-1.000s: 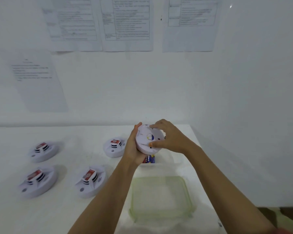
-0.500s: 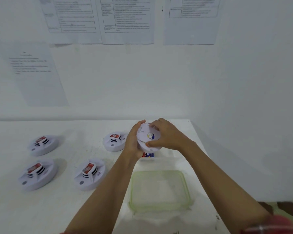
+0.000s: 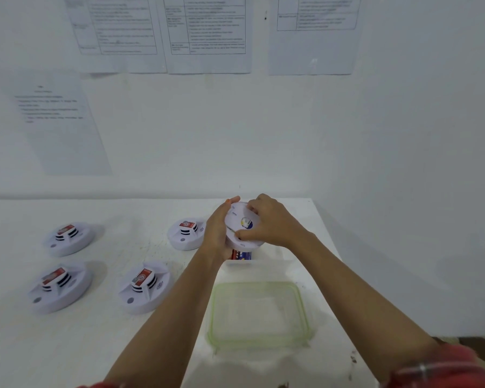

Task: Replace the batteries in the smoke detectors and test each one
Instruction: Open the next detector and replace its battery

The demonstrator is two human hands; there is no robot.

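Observation:
I hold a white round smoke detector (image 3: 240, 229) above the table, its back with a small yellow and blue sticker turned toward me. My left hand (image 3: 217, 233) grips its left edge from behind. My right hand (image 3: 269, 224) grips its right side, thumb on the lower rim and fingers curled over the top. Just below the detector, a pack of batteries (image 3: 242, 255) with red and blue print peeks out on the table. Several other white detectors with red labels lie face up: one close to my left hand (image 3: 186, 233), the rest further left.
A clear plastic container with a green rim (image 3: 259, 344) sits on the white table (image 3: 101, 345) between my forearms. The table's right edge runs close to my right arm. Printed sheets (image 3: 207, 35) hang on the white wall behind.
The view has tilted down slightly. Both hands keep hold of the detector, and my right hand's fingers have shifted a little on its rim.

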